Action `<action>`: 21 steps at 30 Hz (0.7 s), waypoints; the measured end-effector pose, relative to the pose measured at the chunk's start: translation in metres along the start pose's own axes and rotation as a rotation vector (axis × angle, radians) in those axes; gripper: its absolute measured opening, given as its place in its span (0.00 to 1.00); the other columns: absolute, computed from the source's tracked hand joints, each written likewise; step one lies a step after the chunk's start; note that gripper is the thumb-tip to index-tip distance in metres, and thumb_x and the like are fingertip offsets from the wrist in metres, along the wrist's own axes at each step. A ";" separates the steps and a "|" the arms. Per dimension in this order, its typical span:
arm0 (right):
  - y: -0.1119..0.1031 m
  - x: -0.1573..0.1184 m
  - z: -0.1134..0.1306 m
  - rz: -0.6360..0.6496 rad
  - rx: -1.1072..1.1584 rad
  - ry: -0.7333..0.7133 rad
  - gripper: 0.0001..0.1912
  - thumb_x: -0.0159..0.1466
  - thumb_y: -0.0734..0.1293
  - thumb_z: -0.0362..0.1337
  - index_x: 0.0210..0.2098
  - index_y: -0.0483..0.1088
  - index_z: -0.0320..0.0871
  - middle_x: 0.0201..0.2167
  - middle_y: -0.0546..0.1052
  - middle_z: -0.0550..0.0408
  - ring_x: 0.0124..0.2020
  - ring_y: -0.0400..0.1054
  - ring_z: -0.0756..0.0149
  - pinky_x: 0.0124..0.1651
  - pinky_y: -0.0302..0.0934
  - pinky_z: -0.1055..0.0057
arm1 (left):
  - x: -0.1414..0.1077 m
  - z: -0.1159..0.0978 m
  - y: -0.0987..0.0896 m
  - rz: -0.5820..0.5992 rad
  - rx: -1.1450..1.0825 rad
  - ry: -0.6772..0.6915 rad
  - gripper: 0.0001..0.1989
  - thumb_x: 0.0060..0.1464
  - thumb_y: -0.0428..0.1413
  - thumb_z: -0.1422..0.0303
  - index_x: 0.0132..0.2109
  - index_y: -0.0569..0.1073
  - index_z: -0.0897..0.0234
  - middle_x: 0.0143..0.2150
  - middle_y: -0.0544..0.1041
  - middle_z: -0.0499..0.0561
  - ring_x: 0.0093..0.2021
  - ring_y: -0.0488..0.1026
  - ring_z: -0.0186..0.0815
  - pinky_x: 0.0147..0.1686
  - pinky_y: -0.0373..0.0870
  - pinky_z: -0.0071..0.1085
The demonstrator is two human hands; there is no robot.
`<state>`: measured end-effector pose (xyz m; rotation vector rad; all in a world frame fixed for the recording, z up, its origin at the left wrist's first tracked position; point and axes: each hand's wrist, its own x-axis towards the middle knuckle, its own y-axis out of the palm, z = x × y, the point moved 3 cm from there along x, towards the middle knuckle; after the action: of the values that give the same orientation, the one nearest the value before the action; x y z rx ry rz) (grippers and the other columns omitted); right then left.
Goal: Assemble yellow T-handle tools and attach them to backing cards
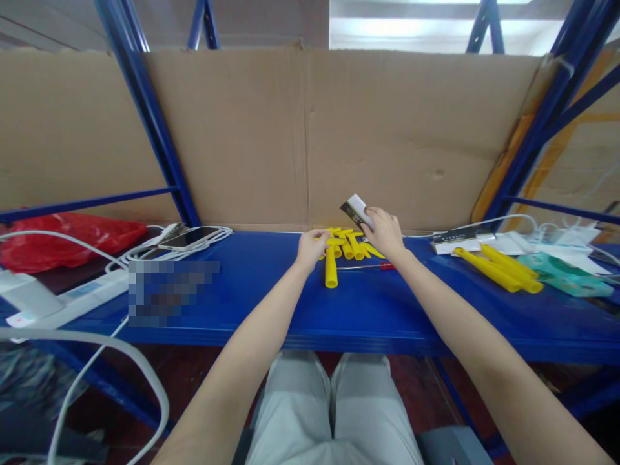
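My left hand (312,248) is closed in a pinch at the left side of a pile of yellow tapered tubes (356,248). A bit of yellow shows between its thumb and fingers. One longer yellow tube (331,270) lies just beside those fingertips, its wide open end pointing at me. Raised above the right side of the pile, my right hand (386,230) grips a small black-and-white printed card (357,210), tilted up to the left. Below the pile lies a thin rod tool with a red handle (387,266), partly behind my right wrist.
More yellow tubes (504,270) lie at the right with a green packet (564,274) and a black-and-white box (462,239). At the left are a phone (188,237), white cables, a power strip (82,300) and a red bag (72,239). Cardboard (232,142) walls the back.
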<state>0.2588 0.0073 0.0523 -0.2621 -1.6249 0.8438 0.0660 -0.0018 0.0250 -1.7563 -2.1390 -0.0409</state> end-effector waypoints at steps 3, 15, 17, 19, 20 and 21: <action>-0.011 -0.007 0.022 -0.037 0.047 -0.060 0.21 0.67 0.54 0.36 0.55 0.67 0.39 0.55 0.71 0.40 0.55 0.64 0.52 0.51 0.57 0.59 | -0.003 -0.006 -0.003 0.000 -0.125 -0.040 0.09 0.56 0.53 0.70 0.37 0.77 0.70 0.34 0.80 0.53 0.23 0.72 0.27 0.20 0.65 0.20; -0.002 -0.023 0.044 0.017 0.120 -0.183 0.20 0.68 0.52 0.32 0.51 0.70 0.40 0.49 0.73 0.42 0.49 0.65 0.55 0.49 0.58 0.61 | -0.008 -0.015 -0.005 0.072 -0.248 -0.043 0.16 0.58 0.56 0.58 0.38 0.76 0.70 0.34 0.80 0.55 0.24 0.73 0.26 0.20 0.64 0.19; -0.001 -0.024 0.048 0.026 0.099 -0.211 0.20 0.68 0.52 0.32 0.51 0.70 0.40 0.49 0.74 0.43 0.48 0.64 0.55 0.48 0.58 0.62 | -0.008 -0.013 -0.004 0.085 -0.239 -0.051 0.16 0.56 0.57 0.58 0.36 0.76 0.70 0.34 0.79 0.55 0.24 0.73 0.27 0.20 0.64 0.20; -0.001 -0.024 0.051 0.047 0.069 -0.232 0.20 0.67 0.52 0.31 0.52 0.70 0.40 0.49 0.73 0.42 0.48 0.64 0.55 0.48 0.57 0.62 | -0.007 -0.012 -0.003 0.071 -0.230 -0.068 0.16 0.56 0.57 0.58 0.36 0.76 0.69 0.34 0.79 0.56 0.23 0.73 0.28 0.20 0.65 0.21; -0.002 -0.025 0.052 0.060 0.053 -0.240 0.20 0.67 0.52 0.30 0.52 0.70 0.40 0.49 0.73 0.42 0.48 0.63 0.55 0.48 0.56 0.62 | -0.007 -0.012 -0.004 0.057 -0.231 -0.077 0.16 0.57 0.56 0.58 0.36 0.76 0.69 0.34 0.79 0.56 0.23 0.74 0.28 0.20 0.65 0.21; -0.002 -0.025 0.053 0.071 0.038 -0.247 0.21 0.67 0.52 0.30 0.53 0.70 0.40 0.50 0.73 0.42 0.49 0.63 0.55 0.47 0.56 0.62 | -0.007 -0.011 -0.005 0.039 -0.235 -0.085 0.16 0.58 0.55 0.58 0.37 0.76 0.69 0.34 0.79 0.56 0.23 0.74 0.28 0.20 0.65 0.21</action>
<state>0.2168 -0.0287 0.0341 -0.1950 -1.8355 0.9908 0.0656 -0.0120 0.0344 -1.9614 -2.2365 -0.2194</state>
